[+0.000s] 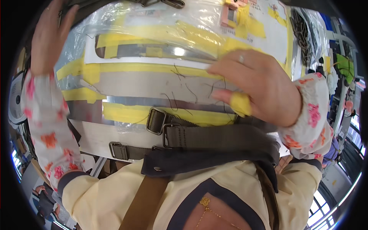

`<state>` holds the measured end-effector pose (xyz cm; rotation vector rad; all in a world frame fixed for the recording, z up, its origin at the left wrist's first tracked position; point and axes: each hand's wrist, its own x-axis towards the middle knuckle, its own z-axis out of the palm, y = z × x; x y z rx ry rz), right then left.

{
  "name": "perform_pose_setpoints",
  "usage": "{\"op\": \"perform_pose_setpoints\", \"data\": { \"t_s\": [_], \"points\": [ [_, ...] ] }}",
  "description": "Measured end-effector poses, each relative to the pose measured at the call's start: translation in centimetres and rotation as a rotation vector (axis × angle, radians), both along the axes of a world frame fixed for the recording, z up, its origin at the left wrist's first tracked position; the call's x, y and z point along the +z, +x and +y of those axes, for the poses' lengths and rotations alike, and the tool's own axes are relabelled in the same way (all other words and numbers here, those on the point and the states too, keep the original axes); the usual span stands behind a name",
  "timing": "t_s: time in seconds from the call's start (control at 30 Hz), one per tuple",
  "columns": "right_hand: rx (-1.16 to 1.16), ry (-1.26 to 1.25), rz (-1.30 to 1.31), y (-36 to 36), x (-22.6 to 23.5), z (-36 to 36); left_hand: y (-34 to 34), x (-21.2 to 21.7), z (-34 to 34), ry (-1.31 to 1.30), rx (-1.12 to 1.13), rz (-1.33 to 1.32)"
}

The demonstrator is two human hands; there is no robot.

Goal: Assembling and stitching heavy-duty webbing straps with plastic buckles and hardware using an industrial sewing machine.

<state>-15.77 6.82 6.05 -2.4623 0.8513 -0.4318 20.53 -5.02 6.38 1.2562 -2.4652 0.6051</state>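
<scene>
My left hand (pixel 49 38) is raised at the far left with its fingers stretched out, beside dark webbing (pixel 90 10) at the table's far edge. Nothing shows in its grip. My right hand (pixel 262 82) hovers over the right side of the table, thumb and fingertips apart and nothing visible between them. Yellow tape (pixel 240 104) wraps its thumb. Several loose dark threads (pixel 186 90) lie beside its fingertips. Nearer to me, a dark grey webbing strap (pixel 218 138) lies along the table's near edge, with metal buckles (pixel 156 121) at its left end.
Yellow tape strips and clear plastic film (pixel 153 25) cover much of the table top (pixel 134 82). Pinkish metal pieces (pixel 230 15) sit at the far right. A bundle of dark cords (pixel 301 36) hangs past them. At the left edge stands a fan (pixel 16 97).
</scene>
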Motion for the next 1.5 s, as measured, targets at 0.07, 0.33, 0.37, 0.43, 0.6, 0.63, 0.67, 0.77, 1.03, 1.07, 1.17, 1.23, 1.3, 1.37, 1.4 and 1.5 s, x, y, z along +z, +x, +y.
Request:
{"op": "perform_pose_setpoints", "data": {
  "t_s": [0.07,0.33,0.37,0.43,0.6,0.63,0.67,0.77,1.03,1.07,1.17,1.23,1.3,1.37,1.4,1.5],
  "points": [
    [-0.078,0.169,0.083,-2.3,0.7,2.3,-7.5,-0.6,6.7,0.647,-0.245,0.378],
    [-0.273,0.486,0.135,-7.6,0.7,8.3,-14.3,-2.1,14.5,1.057,-0.609,0.286],
    [-0.266,0.517,0.030,-7.8,0.4,8.7,-14.8,-2.1,14.6,1.051,-0.632,0.277],
    [-0.287,0.513,0.008,-7.8,-0.3,9.2,-15.5,-2.1,14.4,1.099,-0.669,0.223],
    [-0.165,0.491,-0.179,-6.9,-0.5,8.5,-15.6,-1.9,14.4,1.148,-0.712,0.373],
    [-0.150,0.526,-0.233,-6.9,-0.2,8.4,-15.5,-1.9,14.3,1.189,-0.727,0.422],
    [-0.159,0.590,-0.198,-7.1,0.5,8.1,-15.0,-1.3,14.1,1.316,-0.616,0.465],
    [-0.239,0.935,-0.238,-8.1,2.8,6.3,-12.3,0.7,11.0,1.424,-0.333,0.508],
    [-0.404,-0.302,-0.022,-7.3,-3.5,2.6,-4.0,-1.0,2.8,0.349,-0.229,0.184],
    [-0.386,-0.429,0.011,-6.1,-3.5,2.6,-4.1,-1.1,3.1,0.387,-0.176,0.062],
    [-0.389,-0.581,0.056,-4.2,-5.0,0.8,-8.1,-1.3,4.1,0.459,-0.254,0.115],
    [-0.417,-0.598,0.063,-3.8,-5.3,-0.2,-13.4,-0.9,4.5,0.642,-0.441,0.297],
    [-0.387,-0.622,0.035,-3.6,-4.9,-0.5,-17.2,-1.2,5.6,0.750,-0.546,0.371],
    [-0.402,-0.579,0.023,-4.4,-4.9,-0.4,-20.8,-2.9,4.9,0.920,-0.607,0.459],
    [-0.441,-0.521,-0.003,-5.1,-4.3,-0.1,-21.3,-3.5,5.0,0.957,-0.609,0.484],
    [-0.704,-0.443,0.109,-10.5,-2.2,1.5,-20.5,-4.2,5.4,0.950,-0.614,0.547]
  ]
}}
